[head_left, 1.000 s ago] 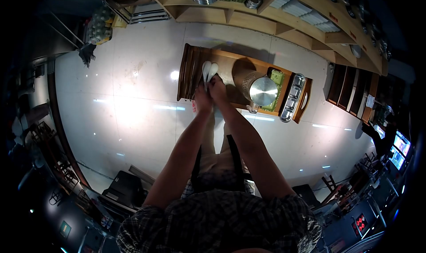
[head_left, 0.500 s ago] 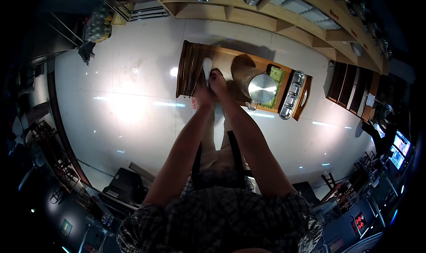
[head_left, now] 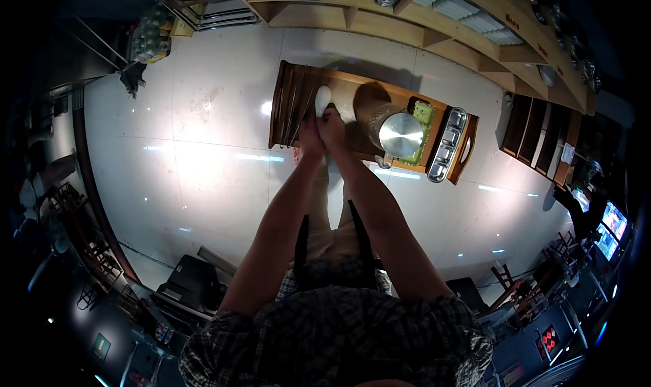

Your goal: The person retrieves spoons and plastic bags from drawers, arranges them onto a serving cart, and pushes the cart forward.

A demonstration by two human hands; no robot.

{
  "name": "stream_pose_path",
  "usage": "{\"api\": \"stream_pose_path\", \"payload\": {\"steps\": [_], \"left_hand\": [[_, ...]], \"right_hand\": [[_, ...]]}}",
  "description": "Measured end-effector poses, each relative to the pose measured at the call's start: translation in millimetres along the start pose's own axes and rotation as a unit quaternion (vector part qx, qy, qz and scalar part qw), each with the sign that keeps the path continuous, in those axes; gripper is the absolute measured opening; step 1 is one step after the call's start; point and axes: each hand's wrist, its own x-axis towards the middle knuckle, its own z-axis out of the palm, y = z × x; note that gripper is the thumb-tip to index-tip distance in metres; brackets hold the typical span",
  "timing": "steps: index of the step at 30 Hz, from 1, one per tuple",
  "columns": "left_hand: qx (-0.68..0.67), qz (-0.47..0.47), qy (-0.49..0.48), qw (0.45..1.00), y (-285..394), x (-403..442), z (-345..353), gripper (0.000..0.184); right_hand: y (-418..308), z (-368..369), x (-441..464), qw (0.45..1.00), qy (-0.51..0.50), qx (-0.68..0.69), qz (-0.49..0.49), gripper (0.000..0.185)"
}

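A white spoon-like utensil points away from me over the left part of a wooden cart, its rounded end showing and its lower end hidden by my fingers. My left hand is closed at that hidden end. Against it, on the right, my right hand is also closed, with its fingertips at the utensil's lower end. Several thin dark sticks or slats lie just left of my hands. To the right stands a round, shiny metal-topped container.
Green trays and a steel compartment tray lie on the cart's right part. Wooden shelving runs along the far side. A dark wooden rack stands at right, and a black box at lower left.
The white utensil has shifted slightly right and turned, so less of its length shows. My left hand has moved up a little, closer against my right hand.
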Motion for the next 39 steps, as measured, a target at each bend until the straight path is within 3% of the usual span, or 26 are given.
{"api": "stream_pose_path", "payload": {"steps": [5, 7, 11, 13, 14, 16, 22, 26, 31, 33, 36, 39], "left_hand": [[-0.023, -0.029, 0.007, 0.999, 6, -5, -5, 0.035], [0.030, -0.041, 0.016, 0.999, 15, -10, -11, 0.047], [0.054, -0.042, -0.001, 0.998, 18, -11, -10, 0.057], [0.003, 0.031, 0.011, 0.999, 3, -11, 5, 0.060], [0.004, 0.031, 0.010, 0.999, 4, -12, 3, 0.060], [-0.013, 0.126, 0.068, 0.990, 9, -14, -2, 0.058], [-0.025, 0.124, 0.054, 0.991, 5, -14, 2, 0.056], [-0.015, 0.129, 0.075, 0.989, 3, -14, 3, 0.059], [-0.006, 0.104, 0.031, 0.994, 1, -15, -2, 0.058], [-0.002, 0.102, 0.030, 0.994, -2, -17, 0, 0.057], [-0.005, 0.113, 0.043, 0.993, -9, -19, 5, 0.056], [-0.015, 0.114, 0.046, 0.992, -7, -19, 4, 0.053]], "right_hand": [[4, 0, 4, 1.000, -0.011, -0.028, 0.010, 0.026], [4, -6, 1, 0.999, -0.020, -0.043, 0.019, 0.025], [23, -4, 5, 0.996, -0.007, 0.081, 0.034, 0.025], [28, -3, 10, 0.993, -0.017, 0.113, 0.041, 0.025], [29, -4, 12, 0.993, -0.031, 0.104, 0.038, 0.025], [32, -7, 12, 0.994, -0.044, 0.094, 0.035, 0.024], [32, -9, 12, 0.994, -0.079, 0.010, 0.072, 0.027], [32, -5, 16, 0.996, -0.073, 0.025, 0.037, 0.025], [26, -12, 21, 0.996, -0.089, 0.006, 0.012, 0.023], [21, -18, 21, 0.994, -0.022, -0.076, 0.075, 0.026], [14, -19, 14, 0.996, 0.065, -0.021, 0.051, 0.038], [3, -21, 7, 0.996, 0.001, 0.039, 0.076, 0.050]]}}
